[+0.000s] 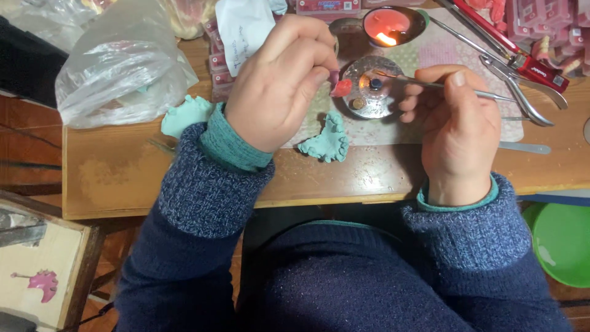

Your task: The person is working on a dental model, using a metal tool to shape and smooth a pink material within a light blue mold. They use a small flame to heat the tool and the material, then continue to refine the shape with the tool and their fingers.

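Near the middle of the wooden surface [123, 178], two bare hands in blue knitted sleeves with teal cuffs work close together. The left hand [279, 86] has its grip pinched shut, thumb and fingertips closed on a small red wax piece [342, 87], which shows just past the fingertips. The right hand [458, 123] is also closed, thumb and forefinger holding a thin metal instrument [430, 83] like a pen. The instrument's tip points left, toward the wax piece, and passes over a round shiny metal burner [370, 95] that stands between the two hands.

Just below the left hand's fingers, toward the near edge, lies a pale green dental cast [326, 142] shaped like an arch of teeth. A second pale green cast [184, 115] lies to the left, partly hidden by the left wrist. Beyond it, at the left end of the surface, sits a crumpled clear plastic bag [123, 61].

Toward the far edge, a small bowl [393, 26] holds a lit flame. To the right of the right hand lie metal pliers [522, 92] and a flat metal spatula [525, 147]. Red boxes [541, 24] are stacked at the far right corner. A green plastic bowl [562, 243] sits below the surface at the right.
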